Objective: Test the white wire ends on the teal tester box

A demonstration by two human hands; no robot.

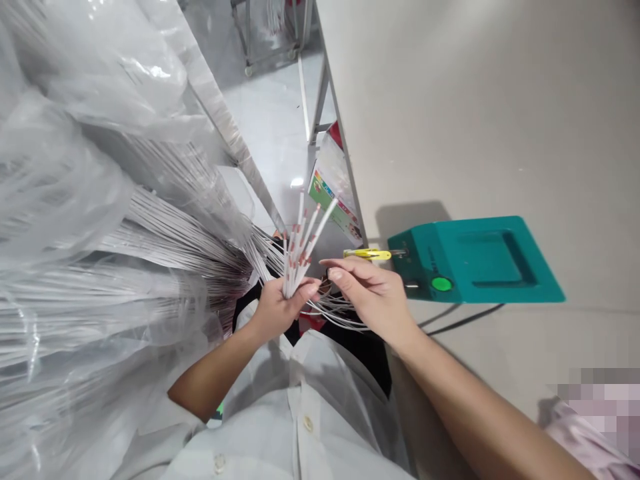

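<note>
My left hand (285, 307) is closed round a bundle of white cables (299, 263). Their cut ends point up and away from me, several with reddish-brown bands near the tips. To its right, my right hand (367, 290) is held in a pinch, thumb and forefinger together. A small dark bit shows at those fingertips, too small to name. Loose white cables (345, 319) curve below both hands. Beyond the right hand, on the table, sits a teal device (475, 260) with a green button. A yellow-handled tool (370, 254) touches its left side.
Long bundles of white cable (175, 233) under clear plastic sheeting (100, 60) fill the left side. The beige table (450, 120) spans the right. A printed box (335, 180) stands below its edge. Pink cloth (595, 433) lies at the lower right; a wheeled metal frame (250, 40) stands at the back.
</note>
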